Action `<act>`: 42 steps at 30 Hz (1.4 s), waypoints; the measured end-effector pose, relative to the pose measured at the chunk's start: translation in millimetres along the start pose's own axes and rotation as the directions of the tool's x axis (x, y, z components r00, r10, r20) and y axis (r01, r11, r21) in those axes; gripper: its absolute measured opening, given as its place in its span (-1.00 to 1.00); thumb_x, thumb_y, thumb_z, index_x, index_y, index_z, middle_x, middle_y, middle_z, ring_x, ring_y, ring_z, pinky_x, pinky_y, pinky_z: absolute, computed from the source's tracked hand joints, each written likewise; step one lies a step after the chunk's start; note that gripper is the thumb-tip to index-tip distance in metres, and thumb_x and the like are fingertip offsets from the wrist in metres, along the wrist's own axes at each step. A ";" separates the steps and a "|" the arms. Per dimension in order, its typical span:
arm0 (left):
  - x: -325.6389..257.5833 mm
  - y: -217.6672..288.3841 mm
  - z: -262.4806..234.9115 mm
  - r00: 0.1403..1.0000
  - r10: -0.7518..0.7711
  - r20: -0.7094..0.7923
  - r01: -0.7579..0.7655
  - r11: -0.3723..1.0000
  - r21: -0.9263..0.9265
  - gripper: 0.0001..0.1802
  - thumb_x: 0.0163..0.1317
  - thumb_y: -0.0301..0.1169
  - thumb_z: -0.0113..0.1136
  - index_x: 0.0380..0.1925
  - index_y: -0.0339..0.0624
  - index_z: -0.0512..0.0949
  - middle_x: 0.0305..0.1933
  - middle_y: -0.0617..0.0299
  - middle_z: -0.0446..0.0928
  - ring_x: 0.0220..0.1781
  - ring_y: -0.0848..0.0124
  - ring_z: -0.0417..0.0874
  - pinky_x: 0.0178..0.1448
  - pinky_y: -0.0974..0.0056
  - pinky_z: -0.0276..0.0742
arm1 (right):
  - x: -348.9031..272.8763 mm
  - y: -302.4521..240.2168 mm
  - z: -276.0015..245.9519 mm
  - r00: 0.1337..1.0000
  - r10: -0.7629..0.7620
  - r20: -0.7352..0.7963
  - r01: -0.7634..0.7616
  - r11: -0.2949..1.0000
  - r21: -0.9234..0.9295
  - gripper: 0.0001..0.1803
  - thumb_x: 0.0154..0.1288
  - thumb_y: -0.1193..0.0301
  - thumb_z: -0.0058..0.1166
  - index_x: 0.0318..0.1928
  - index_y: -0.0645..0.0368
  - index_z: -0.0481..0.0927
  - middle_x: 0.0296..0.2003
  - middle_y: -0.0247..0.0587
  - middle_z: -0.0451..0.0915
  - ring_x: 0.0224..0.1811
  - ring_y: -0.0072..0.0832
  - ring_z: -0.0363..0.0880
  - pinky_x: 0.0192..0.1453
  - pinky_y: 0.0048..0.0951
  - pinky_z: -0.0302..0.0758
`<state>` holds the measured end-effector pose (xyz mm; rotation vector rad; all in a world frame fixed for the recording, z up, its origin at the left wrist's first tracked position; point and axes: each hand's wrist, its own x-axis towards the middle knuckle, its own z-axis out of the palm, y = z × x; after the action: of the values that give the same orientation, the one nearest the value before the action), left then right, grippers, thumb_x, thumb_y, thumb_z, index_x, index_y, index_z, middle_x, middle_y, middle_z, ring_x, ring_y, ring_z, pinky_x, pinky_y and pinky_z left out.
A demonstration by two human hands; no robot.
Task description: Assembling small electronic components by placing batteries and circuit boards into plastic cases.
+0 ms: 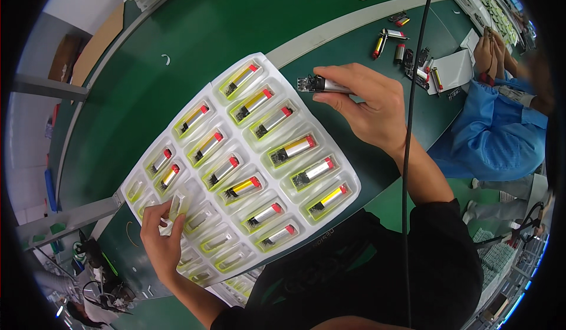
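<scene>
A white moulded tray (223,116) lies tilted across the green bench before me. Its pockets hold rows of small silver batteries (277,120) with red ends and dark wiring, each in a yellowish-green translucent shell. Several pockets at the tray's lower left hold only shells (217,240). Beyond the tray's right edge, my right hand (374,101) pinches a silver battery (336,86) whose black end and small circuit board point left. Over the tray's left part, my left hand (160,236) grips a small clear plastic shell (178,205) between thumb and fingers.
A grey metal strip (330,30) crosses the green bench (230,17). Loose batteries (380,45) lie at the far right, near a co-worker in blue (495,132) whose hands (494,53) are raised. A black cable (420,41) hangs down past my right forearm.
</scene>
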<state>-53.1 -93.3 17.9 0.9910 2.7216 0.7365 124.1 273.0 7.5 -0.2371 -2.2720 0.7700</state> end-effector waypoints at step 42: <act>13.4 64.0 43.1 0.974 -0.198 0.114 0.141 0.127 -0.982 -0.48 0.38 -0.36 0.15 0.29 -0.36 0.38 0.21 -0.10 0.50 -0.21 0.41 0.66 -0.19 0.30 0.65 | 13.0 -68.2 74.6 0.689 0.306 0.657 -0.716 0.147 0.683 -0.54 0.20 0.70 0.26 0.11 0.35 0.48 -0.20 -0.29 0.59 -0.11 -0.48 0.67 0.02 -0.46 0.61</act>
<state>-14.4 -25.4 12.6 0.2423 1.5022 2.0755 67.1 188.7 13.0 -0.3687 -1.5747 2.5850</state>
